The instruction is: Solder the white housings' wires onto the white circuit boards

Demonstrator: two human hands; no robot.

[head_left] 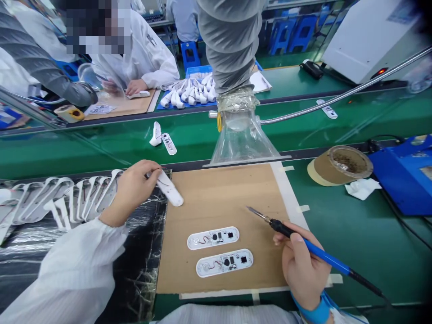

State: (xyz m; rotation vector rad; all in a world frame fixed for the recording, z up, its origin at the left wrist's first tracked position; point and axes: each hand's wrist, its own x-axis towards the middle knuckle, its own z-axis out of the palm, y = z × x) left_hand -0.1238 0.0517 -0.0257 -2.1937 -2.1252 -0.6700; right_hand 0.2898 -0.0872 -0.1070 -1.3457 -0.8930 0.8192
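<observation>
White smock (229,315); right fingers (299,247) clamped on soldering iron (328,257), left fingers (155,177) pinching white casing (171,191); tub (317,167) holds brownish shavings (349,162).

Your green bench (351,229) has a cardboard sheet (209,189) taped mid-frame; two white circuit boards (224,263) lie on that, lower centre. At left you've got black sheeting (135,252) under a row of white parts (108,195). Right side: round brown pot (326,167), crumpled tissue (362,188), blue box (405,175).

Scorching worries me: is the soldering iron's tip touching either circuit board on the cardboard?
Apart: the head view shows bare cardboard between the soldering iron's tip and both circuit boards.
</observation>
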